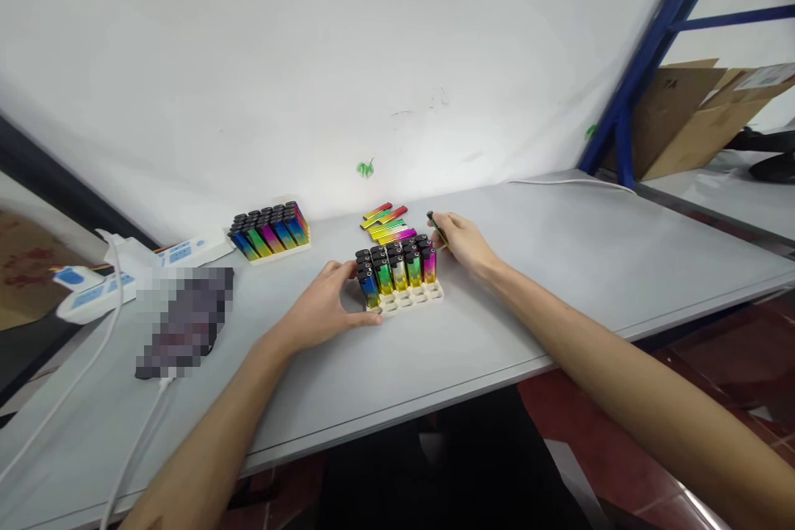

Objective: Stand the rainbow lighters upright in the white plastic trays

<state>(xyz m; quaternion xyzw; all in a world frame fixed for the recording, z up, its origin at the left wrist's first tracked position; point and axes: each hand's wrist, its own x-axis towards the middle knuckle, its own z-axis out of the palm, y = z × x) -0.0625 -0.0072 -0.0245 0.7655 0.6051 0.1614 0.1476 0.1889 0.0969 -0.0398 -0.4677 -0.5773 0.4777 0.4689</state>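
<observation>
My left hand [332,306] grips the left side of a white holder [407,301], its thumb along the front edge. Colourful lighters with black tops [399,272] stand upright in the holder's rear rows, while the front row of slots holds none. To the right of the holder, my right hand [458,240] pinches a single dark-topped lighter [436,228] between thumb and fingers, tilted. Several loose shiny coloured pieces [388,228] lie behind the holder.
A second full rack of lighters [270,233] stands by the wall at the left. Power strips [124,269], white cables [115,323] and a blurred dark device [186,319] lie on the grey table [559,257]. Cardboard boxes [689,120] stand beyond a blue frame [646,41] at the right.
</observation>
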